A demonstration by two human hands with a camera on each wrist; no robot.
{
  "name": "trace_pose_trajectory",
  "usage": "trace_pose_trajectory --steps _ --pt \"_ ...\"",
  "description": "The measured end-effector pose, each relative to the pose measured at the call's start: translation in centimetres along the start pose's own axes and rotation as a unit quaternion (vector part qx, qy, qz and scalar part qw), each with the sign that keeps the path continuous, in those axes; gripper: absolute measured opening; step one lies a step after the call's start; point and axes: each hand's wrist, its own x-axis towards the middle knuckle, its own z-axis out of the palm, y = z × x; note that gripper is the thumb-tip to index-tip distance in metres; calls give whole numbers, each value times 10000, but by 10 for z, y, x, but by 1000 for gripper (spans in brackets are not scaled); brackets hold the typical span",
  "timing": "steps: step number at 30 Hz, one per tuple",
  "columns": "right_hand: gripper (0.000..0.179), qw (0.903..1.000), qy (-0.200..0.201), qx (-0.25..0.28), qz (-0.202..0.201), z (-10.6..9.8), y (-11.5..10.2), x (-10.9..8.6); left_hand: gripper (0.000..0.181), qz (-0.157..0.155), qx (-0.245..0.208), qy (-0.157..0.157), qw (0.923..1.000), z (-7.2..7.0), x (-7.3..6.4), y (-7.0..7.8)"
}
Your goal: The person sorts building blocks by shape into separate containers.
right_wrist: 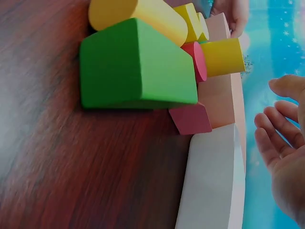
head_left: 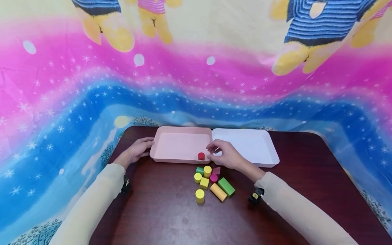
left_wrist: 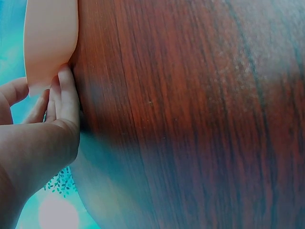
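A pink tray (head_left: 180, 156) lies at the back of the table, with a small red cylinder block (head_left: 201, 156) in its near right corner. My left hand (head_left: 137, 149) touches the tray's left end, its fingers fairly straight in the left wrist view. Over the tray's right side, my right hand (head_left: 225, 154) has thumb and fingers apart, nothing between them; its thumb is close to the red block. Before the trays lie a green rectangular block (head_left: 226, 187), an orange-yellow cylinder (head_left: 218, 192), a yellow cube (head_left: 204, 183), a magenta cylinder (head_left: 213, 178) and several yellow cylinders (head_left: 199, 196).
A white tray (head_left: 272, 149) adjoins the pink tray on the right, partly behind my right hand. A green cylinder (head_left: 199, 170) and a dark pink block (head_left: 216, 170) sit near the pink tray's front wall. A patterned cloth (head_left: 190, 75) hangs behind the dark wooden table (head_left: 165, 211).
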Motion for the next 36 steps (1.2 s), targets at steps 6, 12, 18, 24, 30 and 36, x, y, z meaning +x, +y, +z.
trace_pose_trajectory --steps 6,12,18,24,30,36 --pt "26 9998 -114 -125 -142 -6 -5 -9 57 -10 -12 2 10000 0 1 -2" --pt "28 9996 -194 -197 -39 -10 -7 -16 58 36 -14 33 10000 1 1 -3" --pt "30 9992 -352 -205 -56 -12 -5 -22 59 38 16 39 10000 0 1 -1" --pt "28 9982 -464 -314 -202 -16 -3 -29 59 44 -6 51 10000 0 2 0" --pt "32 9969 -632 -468 41 -20 -9 -37 57 -6 -5 121 9999 0 2 -1" --pt "31 9958 -792 -453 0 -19 -13 -45 56 15 -33 104 9999 0 2 -3"
